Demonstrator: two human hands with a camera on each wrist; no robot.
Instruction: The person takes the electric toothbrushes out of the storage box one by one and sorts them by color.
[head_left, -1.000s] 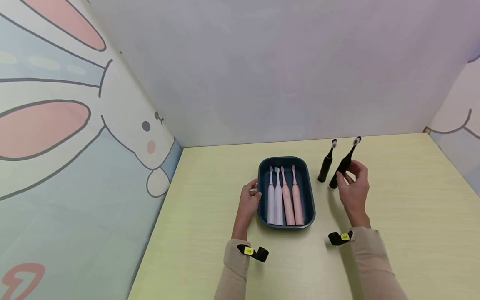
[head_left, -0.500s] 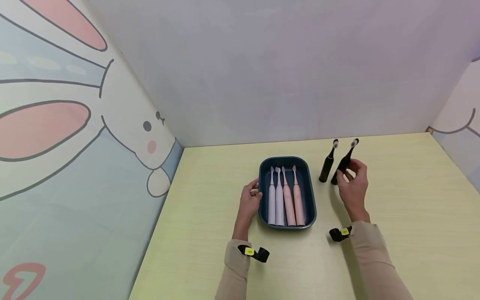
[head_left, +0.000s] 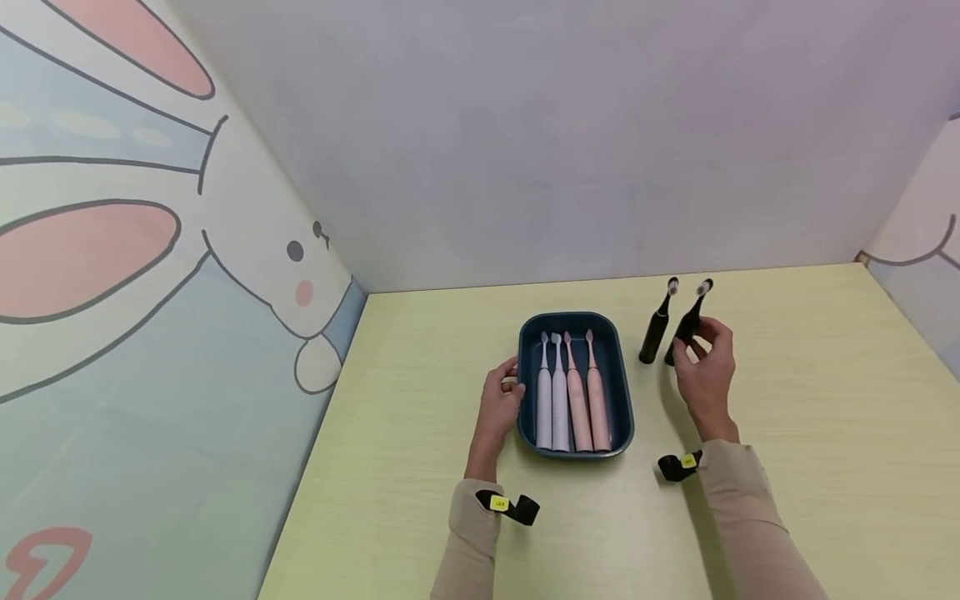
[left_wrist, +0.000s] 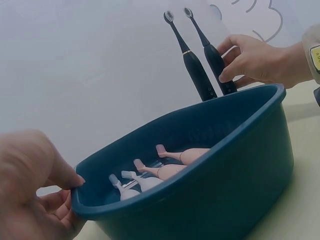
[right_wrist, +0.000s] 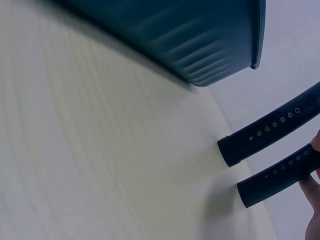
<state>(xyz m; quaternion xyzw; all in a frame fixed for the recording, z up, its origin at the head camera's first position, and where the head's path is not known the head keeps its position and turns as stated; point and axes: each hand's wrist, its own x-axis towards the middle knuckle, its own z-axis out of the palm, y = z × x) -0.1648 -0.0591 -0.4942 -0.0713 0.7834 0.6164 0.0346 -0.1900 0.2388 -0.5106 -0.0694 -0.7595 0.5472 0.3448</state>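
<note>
My right hand (head_left: 707,367) pinches the handle of a black electric toothbrush (head_left: 687,323), which stands nearly upright with its head leaning slightly right. Just left of it, a second black electric toothbrush (head_left: 655,335) stands upright by itself on the table. At the left side of a dark blue plastic bin (head_left: 622,379), my left hand (head_left: 499,407) grips the rim between thumb and curled fingers. Inside the bin, side by side with heads toward the back, lie two pale lilac-white electric toothbrushes (head_left: 560,412) and two pink electric toothbrushes (head_left: 597,412).
The pale wood-grain table (head_left: 405,467) ends at a plain light wall (head_left: 525,167) behind the bin. On the left rises a side wall with a cartoon rabbit (head_left: 277,267). Both wrists carry small black cameras, one (head_left: 510,505) on the left sleeve.
The toothbrush in my right hand has shifted slightly back, closer to the other black one, and stands more upright. My left hand and the bin have stayed in place.
</note>
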